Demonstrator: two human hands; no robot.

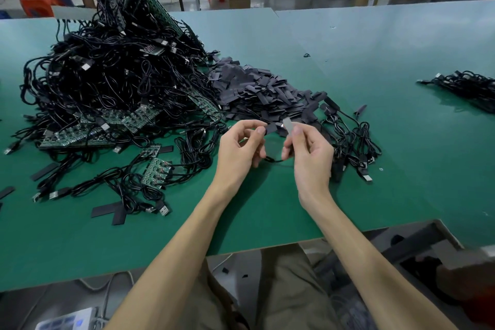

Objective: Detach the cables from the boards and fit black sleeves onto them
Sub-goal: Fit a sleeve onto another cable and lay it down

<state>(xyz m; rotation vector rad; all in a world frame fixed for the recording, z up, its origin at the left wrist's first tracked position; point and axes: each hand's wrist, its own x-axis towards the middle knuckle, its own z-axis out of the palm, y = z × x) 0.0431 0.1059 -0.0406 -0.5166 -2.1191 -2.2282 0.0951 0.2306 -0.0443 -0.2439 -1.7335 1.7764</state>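
Here, above the green table (267, 209), the left hand (241, 147) pinches a short black sleeve (271, 128) between thumb and forefinger. The sleeve's long axis runs roughly left to right, and its free end points at the right hand (308, 153). That hand's thumb and fingertips clamp a flat grey cable end (288, 125), which tilts up and away, just beside the sleeve. The black cable (274, 160) droops between both palms. The sleeve pile (254, 88) and a heap of cables and boards (112, 75) lie behind.
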